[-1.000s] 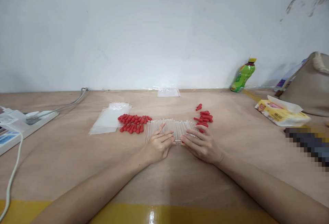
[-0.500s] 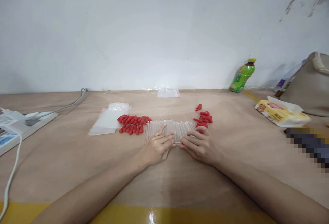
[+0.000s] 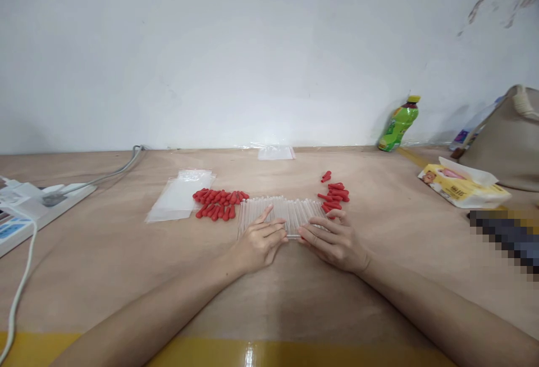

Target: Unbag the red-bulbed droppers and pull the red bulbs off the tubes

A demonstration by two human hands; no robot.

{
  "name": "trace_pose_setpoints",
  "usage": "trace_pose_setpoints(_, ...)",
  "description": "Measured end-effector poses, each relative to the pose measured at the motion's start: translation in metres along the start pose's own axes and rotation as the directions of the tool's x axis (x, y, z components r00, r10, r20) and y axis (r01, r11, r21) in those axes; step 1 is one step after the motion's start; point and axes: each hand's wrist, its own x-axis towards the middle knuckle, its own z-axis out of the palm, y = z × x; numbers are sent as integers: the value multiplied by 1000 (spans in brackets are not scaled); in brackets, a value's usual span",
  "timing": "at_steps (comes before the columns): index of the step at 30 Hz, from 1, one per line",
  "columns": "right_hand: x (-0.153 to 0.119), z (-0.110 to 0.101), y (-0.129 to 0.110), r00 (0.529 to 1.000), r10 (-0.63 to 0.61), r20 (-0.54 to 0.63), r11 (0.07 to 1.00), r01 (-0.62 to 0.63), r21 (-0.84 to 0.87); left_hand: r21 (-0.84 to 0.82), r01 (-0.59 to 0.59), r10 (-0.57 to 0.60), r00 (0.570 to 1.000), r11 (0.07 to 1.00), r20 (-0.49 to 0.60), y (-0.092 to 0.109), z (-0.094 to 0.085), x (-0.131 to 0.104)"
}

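My left hand (image 3: 261,241) is closed with the fingertips pinched on a clear dropper tube (image 3: 292,237), which lies crosswise between my hands. My right hand (image 3: 334,239) is closed on a red rubber bulb (image 3: 302,232) at the tube's right end; a little red shows at the fingertips. Whether the bulb sits around the tube's end is hidden. Beyond both hands is a row of clear tubes (image 3: 275,208) lying side by side. Red rubber bulbs (image 3: 219,197) are heaped left of the row, and more red bulbs (image 3: 337,193) lie on the right, near my right fingers.
Clear plastic bags (image 3: 170,201) lie left of the bulbs; another plastic bag (image 3: 275,153) is by the wall. A power strip (image 3: 76,193) with cables is at left. At right stand a green bottle (image 3: 398,128), a tissue pack (image 3: 458,187), a beige bag (image 3: 501,137) and a blurred dark object (image 3: 505,238).
My right hand has shifted slightly to the right, and a little more of the tube shows between my hands. My left hand has barely moved.
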Motion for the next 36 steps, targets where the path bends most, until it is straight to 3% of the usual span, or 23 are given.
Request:
trace_pose_setpoints(13, -3, -13, 6, 998, -65, -26, 998, 65, 13, -19, -9, 9, 1000, 1000, -26, -3, -5, -10)
trace_pose_setpoints(15, -8, -18, 17, 998, 26, -57, 1000, -27, -4, -13, 31, -32, 996, 999, -79, -10, -10, -14)
trace_pose_setpoints(17, -13, -23, 32, 972, 203, -115, 978, -207, -27, 18, 139, -135, 979, 990, -151, -19, -17, -18)
trace_pose_setpoints(21, -20, -25, 59, 872, 482, -84, 875, -473, 107, 60, 368, -352, 917, 928, -190, -30, -24, -19)
trace_pose_setpoints(25, -22, -19, 86, 786, 618, -9, 781, -612, 126, 86, 411, -404, 911, 908, -82, -25, -21, -2)
trace_pose_setpoints(28, -22, -13, 113, 627, 778, 40, 623, -778, 78, 121, 370, -372, 928, 921, -10, -17, -13, 17)
trace_pose_setpoints(31, -22, -4, 141, 379, 916, 132, 364, -923, 124, 159, 298, -309, 950, 941, 46, -9, 2, 35)
trace_pose_setpoints(33, -23, 2, 153, 306, 943, 129, 286, -946, 152, 183, 245, -266, 959, 952, 98, -3, 15, 45)
trace_pose_setpoints(36, -28, 9, 158, 271, 955, 122, 248, -953, 175, 239, 185, -229, 959, 953, 169, 4, 31, 53)
